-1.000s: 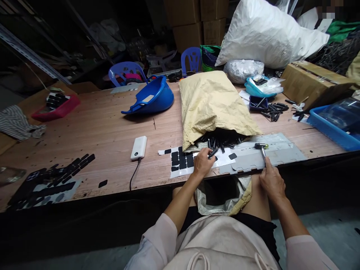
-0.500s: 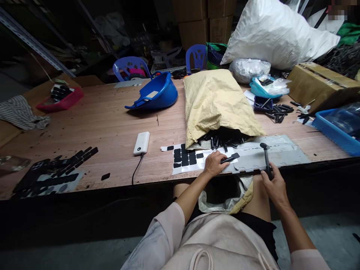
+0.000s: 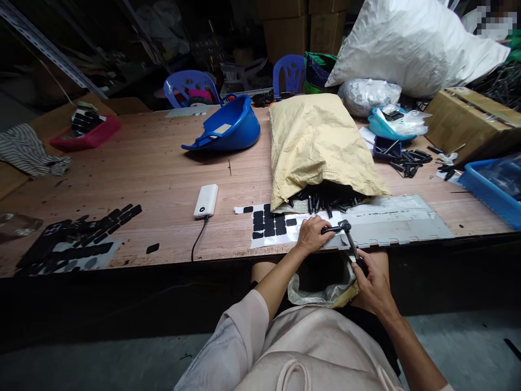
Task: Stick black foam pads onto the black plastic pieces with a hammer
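A: Where's the black part point(image 3: 330, 229)?
B: Pinched in the left hand's point(image 3: 313, 234) fingers, poking out to their right, by the left end of the grey board point(image 3: 396, 228).
A: Right hand point(image 3: 373, 279)?
B: Wrapped round a hammer point(image 3: 353, 244) by its handle. Head's at the part's outer end; can't tell if touching.
A: Near the left hand?
B: White sheet point(image 3: 292, 235) with black pads point(image 3: 269, 227) just left of it. Yellow sack point(image 3: 321, 144) just beyond, mouth facing the hand, loose black pieces point(image 3: 317, 204) at the opening.
A: Farther?
B: White power bank point(image 3: 206, 201), cabled, well left of that hand. Blue basin point(image 3: 238, 127), tilted, beyond it. Blue tray point(image 3: 488, 187) well right of the right hand.
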Demonstrator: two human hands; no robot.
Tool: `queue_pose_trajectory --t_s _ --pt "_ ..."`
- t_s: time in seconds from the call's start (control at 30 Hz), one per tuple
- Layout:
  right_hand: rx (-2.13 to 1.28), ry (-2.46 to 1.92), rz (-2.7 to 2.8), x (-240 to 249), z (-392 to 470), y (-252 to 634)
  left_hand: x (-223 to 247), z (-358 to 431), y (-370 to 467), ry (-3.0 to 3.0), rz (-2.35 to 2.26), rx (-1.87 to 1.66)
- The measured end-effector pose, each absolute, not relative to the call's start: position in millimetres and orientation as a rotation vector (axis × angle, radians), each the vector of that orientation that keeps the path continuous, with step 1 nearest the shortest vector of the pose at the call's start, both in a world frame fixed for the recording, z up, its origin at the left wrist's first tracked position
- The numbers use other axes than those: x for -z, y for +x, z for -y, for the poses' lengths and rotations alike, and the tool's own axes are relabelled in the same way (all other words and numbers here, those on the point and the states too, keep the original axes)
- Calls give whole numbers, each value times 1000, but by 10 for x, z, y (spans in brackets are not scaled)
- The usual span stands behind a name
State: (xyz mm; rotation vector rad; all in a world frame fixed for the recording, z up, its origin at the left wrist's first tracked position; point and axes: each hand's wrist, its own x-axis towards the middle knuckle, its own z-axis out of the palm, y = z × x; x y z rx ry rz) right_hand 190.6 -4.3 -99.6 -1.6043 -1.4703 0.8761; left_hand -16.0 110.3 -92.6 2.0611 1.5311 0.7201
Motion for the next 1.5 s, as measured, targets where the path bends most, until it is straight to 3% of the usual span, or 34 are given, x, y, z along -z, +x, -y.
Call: queue_pose_trajectory --t_s 0.33,0.87,1.17,1.5 --pt "-789 -1556 1498 903 70 1832 949 -1128 -163 2034 -1517 -712" --pt "-956 -1570 1534 906 13 1746 921 -1127 -153 2009 -1512 -686" --pt "-427 -2057 1539 647 -357 2327 952 -1129 -130 2000 -1531 -717" --pt "-390 -2406 1538 611 -370 2260 939 -1145 -164 2005 -1505 -685"
